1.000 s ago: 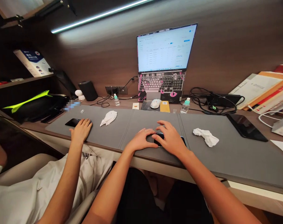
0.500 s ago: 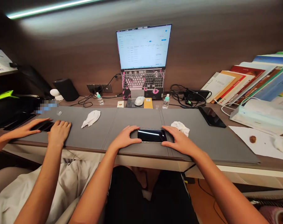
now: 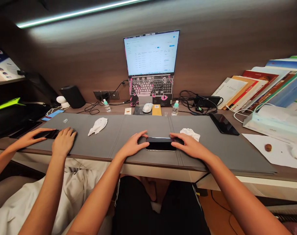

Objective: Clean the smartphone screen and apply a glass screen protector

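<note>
A black phone lies flat and sideways on the grey desk mat, near the front edge. My left hand rests at its left end, fingers spread and touching it. My right hand lies at its right end, fingers stretched over that end. Neither hand lifts the phone. A crumpled white tissue sits just behind my right hand.
A person at my left has both hands by another dark phone. Behind stand an open laptop, a white mouse, two small bottles, a second tissue, a dark tablet, cables and stacked books.
My hands have slid apart from on top of the phone to its two ends, uncovering its screen. The view has swung right. The neighbour's second hand has come to their phone.
</note>
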`<state>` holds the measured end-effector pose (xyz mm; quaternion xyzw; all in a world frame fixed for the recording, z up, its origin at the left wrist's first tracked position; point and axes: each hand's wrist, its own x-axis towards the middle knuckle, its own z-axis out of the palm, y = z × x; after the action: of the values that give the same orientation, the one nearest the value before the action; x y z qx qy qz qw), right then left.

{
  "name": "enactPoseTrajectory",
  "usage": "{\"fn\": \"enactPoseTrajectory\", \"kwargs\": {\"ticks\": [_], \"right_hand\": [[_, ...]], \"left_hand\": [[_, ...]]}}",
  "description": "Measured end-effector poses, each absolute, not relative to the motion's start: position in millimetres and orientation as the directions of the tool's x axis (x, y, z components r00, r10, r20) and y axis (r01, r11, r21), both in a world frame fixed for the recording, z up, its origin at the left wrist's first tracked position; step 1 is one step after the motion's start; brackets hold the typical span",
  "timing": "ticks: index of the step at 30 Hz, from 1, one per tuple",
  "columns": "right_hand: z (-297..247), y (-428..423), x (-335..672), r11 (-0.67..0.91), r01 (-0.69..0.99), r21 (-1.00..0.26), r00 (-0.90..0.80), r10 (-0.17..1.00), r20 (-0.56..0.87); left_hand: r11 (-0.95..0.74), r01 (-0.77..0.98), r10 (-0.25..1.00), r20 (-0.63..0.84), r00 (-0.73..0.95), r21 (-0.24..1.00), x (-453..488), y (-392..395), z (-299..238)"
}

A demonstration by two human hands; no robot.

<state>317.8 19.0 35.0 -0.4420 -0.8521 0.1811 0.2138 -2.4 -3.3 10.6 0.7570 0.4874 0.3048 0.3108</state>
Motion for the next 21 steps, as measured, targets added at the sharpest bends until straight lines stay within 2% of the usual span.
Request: {"fn": "enactPoseTrajectory", "kwargs": {"ticks": [5,10,15,21], "right_hand": [[42,28,311,0.540,0.656,-0.528,-0.497,0.835,0.235],[42,30,308,0.563,0.620,-0.546,-0.484,0.822,0.298],[34,30,308,0.617,0.541,-0.571,-0.434,0.787,0.439],[29,36,303,0.595,0.626,-0.505,-0.336,0.790,0.513]], "left_hand": [[-0.318,0.574,0.933,0.143,0.329,0.755,-1,6,20],[-0.452,0.542,0.884,0.276,0.377,0.708,-2,18,18],[-0.457,0.528,0.888,0.332,0.319,0.716,-2,17,7],[-0.409,0.568,0.913,0.331,0.240,0.714,3,17,8]]}}
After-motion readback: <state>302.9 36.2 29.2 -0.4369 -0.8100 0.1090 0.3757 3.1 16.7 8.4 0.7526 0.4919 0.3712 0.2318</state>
